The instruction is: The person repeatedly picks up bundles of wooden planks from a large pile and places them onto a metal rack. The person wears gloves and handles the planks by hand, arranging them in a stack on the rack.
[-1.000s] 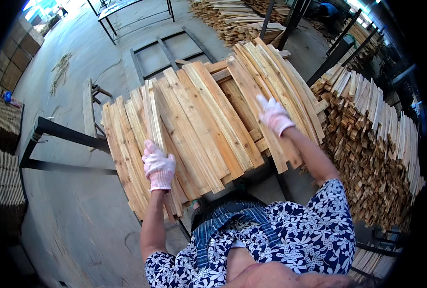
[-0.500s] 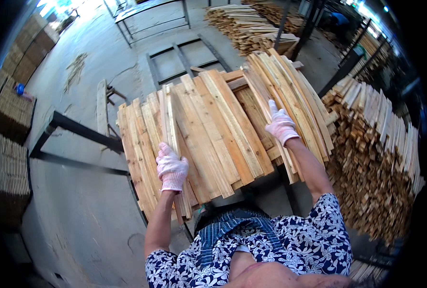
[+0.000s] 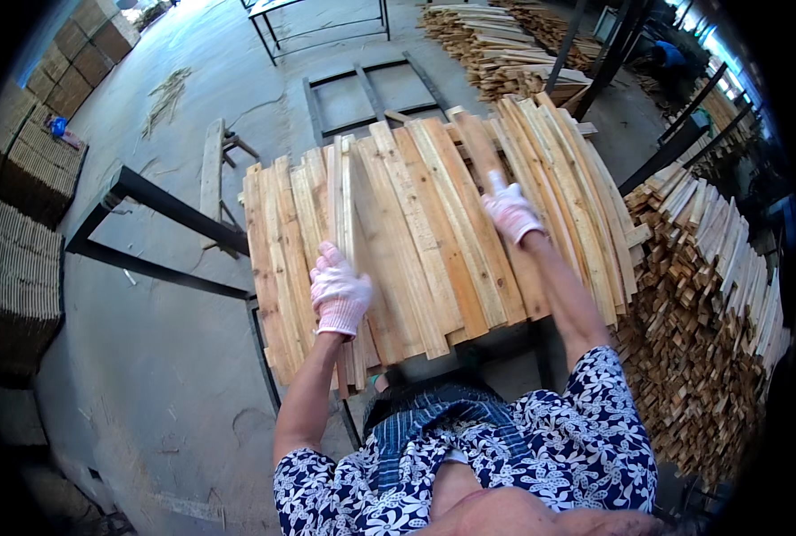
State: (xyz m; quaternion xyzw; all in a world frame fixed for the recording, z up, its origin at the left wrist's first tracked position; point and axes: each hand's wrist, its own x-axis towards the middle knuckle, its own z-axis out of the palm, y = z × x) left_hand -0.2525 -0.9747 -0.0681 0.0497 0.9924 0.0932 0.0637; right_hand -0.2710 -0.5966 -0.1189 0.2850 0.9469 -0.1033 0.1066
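Observation:
Both my hands wear pale pink-white knit gloves. My left hand point(image 3: 340, 290) is closed around a few narrow wooden strips point(image 3: 341, 192), which lie lengthwise over a layer of boards. To the right, my right hand point(image 3: 512, 213) grips the edge of a wooden board point(image 3: 475, 147), one finger stretched along it; motion blurs it slightly. Under and between my hands, light brown boards point(image 3: 411, 232) lie side by side in a wide, slightly fanned row. More boards point(image 3: 563, 196) overlap at the right end of the row.
A dark metal frame point(image 3: 179, 214) juts out left of the boards, near a wooden bench point(image 3: 212, 183). At right stands a tall stack of wood strips point(image 3: 693, 348). Bundled stacks point(image 3: 18, 268) line the left side. Beyond lie a floor frame point(image 3: 371, 89) and wood piles point(image 3: 483, 45).
My right hand has moved left with a board, covering the gap in the row. My left hand still holds the strips. The whole view has shifted slightly.

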